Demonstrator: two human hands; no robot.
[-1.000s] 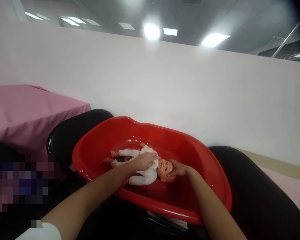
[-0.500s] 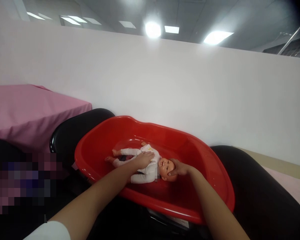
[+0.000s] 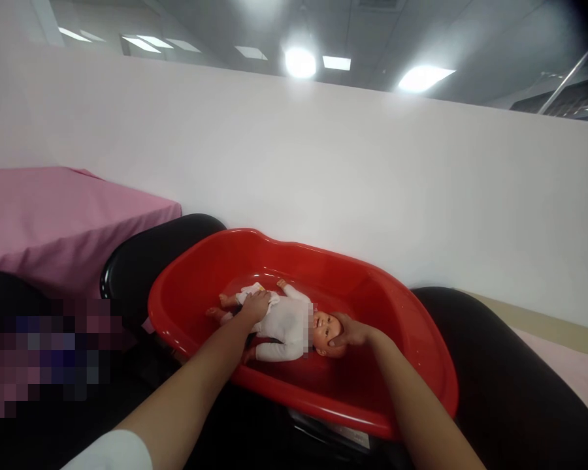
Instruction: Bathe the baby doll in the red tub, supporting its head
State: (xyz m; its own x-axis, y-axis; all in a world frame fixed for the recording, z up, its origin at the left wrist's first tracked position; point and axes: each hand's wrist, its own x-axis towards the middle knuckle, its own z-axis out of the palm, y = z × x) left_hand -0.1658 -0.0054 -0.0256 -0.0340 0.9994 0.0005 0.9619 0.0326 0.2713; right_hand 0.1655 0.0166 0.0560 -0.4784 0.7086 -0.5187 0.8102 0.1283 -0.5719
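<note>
A baby doll (image 3: 287,324) in a white suit lies on its back inside a red plastic tub (image 3: 396,365), head to the right. My left hand (image 3: 255,305) rests on the doll's upper legs, fingers laid over the white cloth. My right hand (image 3: 349,331) cups the side of the doll's head. The tub sits on a black rounded surface (image 3: 500,385).
A white partition wall (image 3: 323,176) runs close behind the tub. A table under a pink cloth (image 3: 53,222) stands at the left. A blurred patch covers the lower left. More pink cloth shows at the far right (image 3: 568,365).
My left hand has slid from the doll's chest leftward down to its hips and legs. My right hand stays on the head.
</note>
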